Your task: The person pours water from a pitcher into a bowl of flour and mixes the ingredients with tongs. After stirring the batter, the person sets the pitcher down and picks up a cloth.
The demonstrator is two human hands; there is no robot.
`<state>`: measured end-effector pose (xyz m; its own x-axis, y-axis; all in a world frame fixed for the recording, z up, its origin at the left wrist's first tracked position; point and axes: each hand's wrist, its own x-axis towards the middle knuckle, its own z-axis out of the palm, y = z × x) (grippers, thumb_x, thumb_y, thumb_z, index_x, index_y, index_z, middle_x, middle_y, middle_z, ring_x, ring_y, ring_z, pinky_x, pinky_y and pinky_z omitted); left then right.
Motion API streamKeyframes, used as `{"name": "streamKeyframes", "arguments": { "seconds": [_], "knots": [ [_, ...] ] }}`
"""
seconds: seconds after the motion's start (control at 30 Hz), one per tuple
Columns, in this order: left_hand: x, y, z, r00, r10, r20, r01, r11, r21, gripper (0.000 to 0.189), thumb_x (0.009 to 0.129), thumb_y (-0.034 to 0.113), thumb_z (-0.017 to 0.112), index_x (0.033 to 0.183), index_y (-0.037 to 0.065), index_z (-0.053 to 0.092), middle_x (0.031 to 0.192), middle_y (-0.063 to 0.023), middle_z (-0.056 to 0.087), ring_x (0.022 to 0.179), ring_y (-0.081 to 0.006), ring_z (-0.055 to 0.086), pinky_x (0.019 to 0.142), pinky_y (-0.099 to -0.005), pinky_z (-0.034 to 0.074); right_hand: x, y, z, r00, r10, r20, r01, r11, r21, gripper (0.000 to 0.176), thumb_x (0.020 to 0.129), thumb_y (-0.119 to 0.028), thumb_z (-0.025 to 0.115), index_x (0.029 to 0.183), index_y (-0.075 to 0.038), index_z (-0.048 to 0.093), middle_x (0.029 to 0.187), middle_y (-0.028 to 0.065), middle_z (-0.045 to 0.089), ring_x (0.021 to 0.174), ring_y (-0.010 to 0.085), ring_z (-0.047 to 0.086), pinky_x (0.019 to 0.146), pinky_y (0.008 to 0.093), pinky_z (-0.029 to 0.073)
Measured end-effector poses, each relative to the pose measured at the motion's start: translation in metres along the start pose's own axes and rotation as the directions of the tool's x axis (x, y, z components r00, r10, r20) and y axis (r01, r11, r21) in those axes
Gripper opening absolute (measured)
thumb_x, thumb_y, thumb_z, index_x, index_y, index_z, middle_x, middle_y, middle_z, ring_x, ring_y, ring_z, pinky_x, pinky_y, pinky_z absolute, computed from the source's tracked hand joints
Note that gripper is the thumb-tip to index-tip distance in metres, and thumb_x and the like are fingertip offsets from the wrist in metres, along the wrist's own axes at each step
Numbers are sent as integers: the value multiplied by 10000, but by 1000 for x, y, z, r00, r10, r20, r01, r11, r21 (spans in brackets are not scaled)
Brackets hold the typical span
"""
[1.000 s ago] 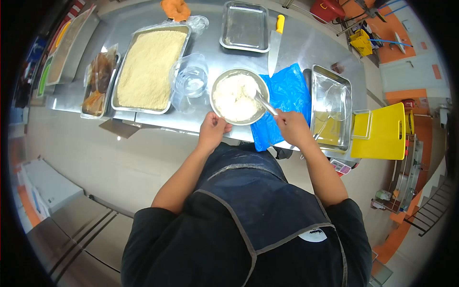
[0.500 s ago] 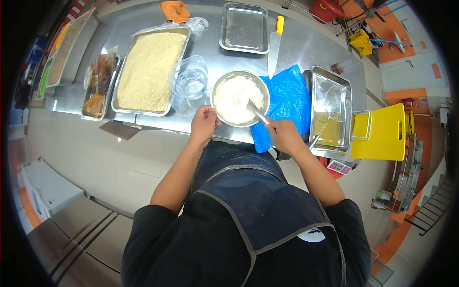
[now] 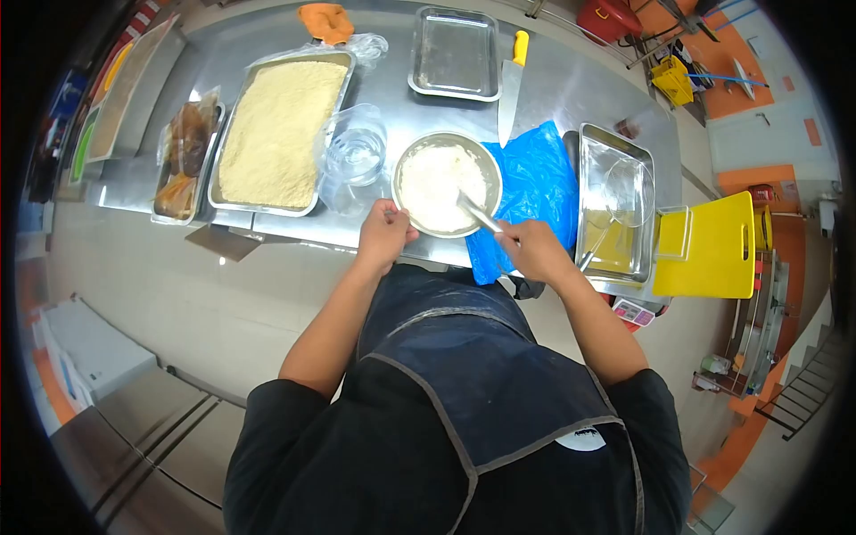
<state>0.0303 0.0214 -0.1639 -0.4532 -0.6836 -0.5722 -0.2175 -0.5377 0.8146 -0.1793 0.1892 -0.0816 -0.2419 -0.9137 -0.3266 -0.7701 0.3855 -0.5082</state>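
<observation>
Bright, even overhead light. Soft glare lies on the steel table and the rim of the bowl; shadows are faint. Strong fisheye bending, black vignette at the corners; the outer edges seem slightly soft.

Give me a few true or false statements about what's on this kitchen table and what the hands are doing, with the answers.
1. The left hand grips the rim of the metal bowl. True.
2. The right hand holds the knife. False: it holds a metal utensil dipped in the bowl; the knife lies untouched beyond it.
3. The large tray is filled with pale crumbs. True.
4. The bowl is empty. False: it holds a white mixture.
</observation>
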Motion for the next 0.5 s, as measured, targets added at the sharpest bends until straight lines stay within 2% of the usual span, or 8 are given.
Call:
{"name": "streamKeyframes", "arguments": {
  "seconds": [0.1, 0.17, 0.27, 0.3, 0.37, 0.47, 0.5],
  "knots": [
    [-2, -6, -1, 998, -47, 41, 48, 999, -11, 219, 939, 80, 592, 1118, -15, 509, 918, -102, 614, 737, -135, 635, 640, -247, 549, -1, -15, -16, 982, 127, 140, -153, 968, 197, 319, 958, -217, 564, 1207, -44, 663, 746, 221, 644, 673, 393, 631, 626, 475, 481],
    [-2, -6, -6, 997, -61, 40, 60, 998, 13, 236, 934, 66, 589, 1143, -8, 507, 939, -100, 613, 745, -138, 638, 663, -252, 561, -4, -20, -33, 989, 144, 27, -146, 986, 84, 328, 958, -220, 569, 1222, -44, 655, 751, 221, 645, 689, 391, 638, 633, 475, 486],
    [1, -1, -7, 995, 68, -74, -66, 997, 35, 300, 918, 45, 593, 1199, -7, 504, 978, -98, 609, 783, -140, 640, 695, -254, 568, 5, -6, -47, 987, 106, -120, -120, 986, -114, 345, 961, -226, 572, 1249, -48, 640, 757, 219, 649, 719, 383, 652, 651, 475, 495],
    [1, 3, -7, 995, 82, -61, -82, 997, 12, 323, 915, 43, 595, 1219, -4, 498, 989, -97, 604, 799, -138, 636, 697, -251, 565, 9, -4, -51, 984, 79, -160, -108, 977, -184, 352, 963, -228, 571, 1259, -50, 634, 759, 218, 651, 730, 379, 657, 659, 475, 498],
    [0, 11, -7, 993, 110, -40, -111, 993, -35, 370, 909, 40, 600, 1259, 2, 488, 1011, -94, 594, 830, -134, 629, 701, -247, 559, 18, -8, -50, 993, 85, -85, -104, 962, -251, 368, 970, -220, 557, 1293, -48, 600, 852, 209, 663, 790, 376, 663, 692, 475, 519],
    [9, 7, -10, 999, 50, 16, -49, 997, -66, 465, 917, 49, 607, 1351, 50, 442, 1117, -105, 568, 940, -166, 628, 797, -273, 568, 27, -8, -27, 1000, 10, -28, -19, 936, -352, 362, 974, -215, 545, 1300, -63, 592, 928, 198, 654, 820, 369, 665, 708, 474, 533],
    [8, 8, -10, 999, 46, 8, -45, 995, -85, 458, 916, 43, 601, 1344, 50, 439, 1091, -94, 561, 921, -154, 617, 769, -264, 564, 23, -14, -20, 1000, -24, -10, 18, 921, -388, 361, 975, -216, 541, 1302, -73, 589, 947, 193, 647, 825, 366, 666, 710, 475, 537]
  ]
}}
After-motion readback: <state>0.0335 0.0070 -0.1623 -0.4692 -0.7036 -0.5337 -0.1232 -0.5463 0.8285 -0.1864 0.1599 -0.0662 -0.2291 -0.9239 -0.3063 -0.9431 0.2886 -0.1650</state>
